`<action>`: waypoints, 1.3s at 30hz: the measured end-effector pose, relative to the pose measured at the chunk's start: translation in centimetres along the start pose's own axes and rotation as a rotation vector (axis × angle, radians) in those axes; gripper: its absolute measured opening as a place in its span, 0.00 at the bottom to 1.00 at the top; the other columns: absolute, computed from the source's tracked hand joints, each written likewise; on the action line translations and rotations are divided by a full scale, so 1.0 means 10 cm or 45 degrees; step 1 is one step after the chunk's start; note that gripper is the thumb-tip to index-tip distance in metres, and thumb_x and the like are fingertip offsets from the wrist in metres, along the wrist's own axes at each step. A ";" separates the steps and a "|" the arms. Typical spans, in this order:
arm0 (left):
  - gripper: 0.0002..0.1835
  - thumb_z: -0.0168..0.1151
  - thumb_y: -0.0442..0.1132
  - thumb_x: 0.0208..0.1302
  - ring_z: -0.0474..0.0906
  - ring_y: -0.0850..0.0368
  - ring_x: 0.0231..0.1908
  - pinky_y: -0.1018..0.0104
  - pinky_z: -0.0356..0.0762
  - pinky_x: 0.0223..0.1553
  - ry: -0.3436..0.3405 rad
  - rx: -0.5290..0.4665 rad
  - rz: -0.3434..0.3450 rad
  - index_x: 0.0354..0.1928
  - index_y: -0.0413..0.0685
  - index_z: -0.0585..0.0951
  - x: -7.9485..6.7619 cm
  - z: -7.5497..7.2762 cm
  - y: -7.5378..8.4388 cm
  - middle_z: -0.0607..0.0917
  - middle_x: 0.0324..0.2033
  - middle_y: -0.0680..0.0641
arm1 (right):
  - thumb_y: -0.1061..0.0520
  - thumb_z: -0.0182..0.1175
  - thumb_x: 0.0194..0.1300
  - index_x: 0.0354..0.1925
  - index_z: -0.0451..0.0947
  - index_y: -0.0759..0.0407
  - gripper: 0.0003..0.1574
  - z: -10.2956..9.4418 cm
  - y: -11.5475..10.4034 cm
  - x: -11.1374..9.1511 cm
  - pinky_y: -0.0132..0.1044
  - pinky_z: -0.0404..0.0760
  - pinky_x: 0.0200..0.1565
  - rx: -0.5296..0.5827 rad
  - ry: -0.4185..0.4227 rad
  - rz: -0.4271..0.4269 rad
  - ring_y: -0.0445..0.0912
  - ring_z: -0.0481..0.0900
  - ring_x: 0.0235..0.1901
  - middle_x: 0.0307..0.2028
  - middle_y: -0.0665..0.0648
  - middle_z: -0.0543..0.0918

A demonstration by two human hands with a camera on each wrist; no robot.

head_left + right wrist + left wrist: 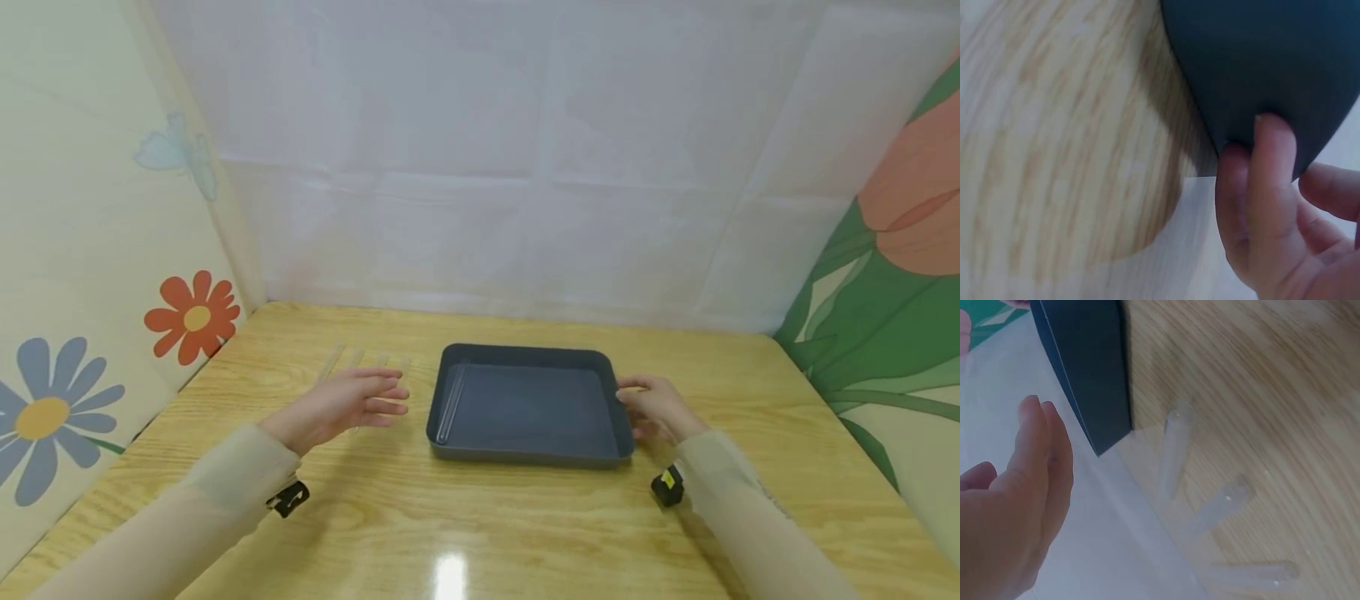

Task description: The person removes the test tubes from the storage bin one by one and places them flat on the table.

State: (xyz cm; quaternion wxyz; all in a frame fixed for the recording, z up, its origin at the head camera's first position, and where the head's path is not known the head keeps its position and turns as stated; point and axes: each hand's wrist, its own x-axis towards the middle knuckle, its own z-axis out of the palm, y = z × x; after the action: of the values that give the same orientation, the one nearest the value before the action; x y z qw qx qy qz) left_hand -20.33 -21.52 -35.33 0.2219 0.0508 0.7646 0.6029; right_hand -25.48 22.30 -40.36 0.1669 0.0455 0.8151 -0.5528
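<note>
A dark grey rectangular tray (536, 408) lies on the table in the head view. Along its left inner side rests a clear tube with a rounded end (451, 408), like a test tube. My right hand (658, 407) grips the tray's right side; the right wrist view shows fingertips (1275, 134) against the outer wall, the thumb near the rim. To the left of the tray, my left hand (348, 404) hovers with fingers extended, holding nothing. Several more clear tubes (1175, 450) lie on the table beneath and beyond it, partly hidden by the hand in the head view.
The wooden table (450, 508) ends at a white cloth backdrop (480, 233). Flower-printed panels (82, 250) stand at the left and right sides. Small black devices (288, 497) are strapped at both wrists.
</note>
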 end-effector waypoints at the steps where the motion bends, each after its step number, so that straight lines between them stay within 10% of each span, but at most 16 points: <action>1: 0.32 0.41 0.41 0.81 0.83 0.59 0.50 0.63 0.83 0.54 -0.005 -0.008 -0.004 0.76 0.27 0.49 0.01 0.01 0.02 0.66 0.68 0.25 | 0.61 0.49 0.77 0.70 0.61 0.70 0.29 0.00 0.00 0.00 0.33 0.81 0.27 0.002 0.002 0.001 0.41 0.81 0.32 0.44 0.58 0.84; 15: 0.31 0.40 0.40 0.80 0.81 0.49 0.55 0.56 0.79 0.60 -0.006 -0.046 -0.112 0.76 0.29 0.50 0.12 0.26 0.25 0.66 0.69 0.27 | 0.61 0.50 0.76 0.69 0.60 0.72 0.28 0.00 0.00 -0.01 0.33 0.81 0.26 0.021 -0.010 -0.014 0.41 0.80 0.31 0.40 0.56 0.85; 39: 0.34 0.35 0.36 0.77 0.40 0.26 0.75 0.40 0.45 0.77 0.020 -0.123 -0.358 0.77 0.29 0.37 0.51 0.64 0.47 0.39 0.75 0.23 | 0.62 0.50 0.76 0.69 0.62 0.72 0.28 0.02 -0.01 -0.02 0.33 0.81 0.25 0.005 0.016 -0.029 0.40 0.81 0.30 0.44 0.62 0.85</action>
State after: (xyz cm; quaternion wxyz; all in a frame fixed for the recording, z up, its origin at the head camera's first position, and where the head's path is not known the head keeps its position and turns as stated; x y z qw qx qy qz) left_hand -23.23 -12.76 -33.42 0.3004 -0.0725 0.7360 0.6024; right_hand -25.29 22.15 -40.32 0.1554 0.0398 0.8156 -0.5560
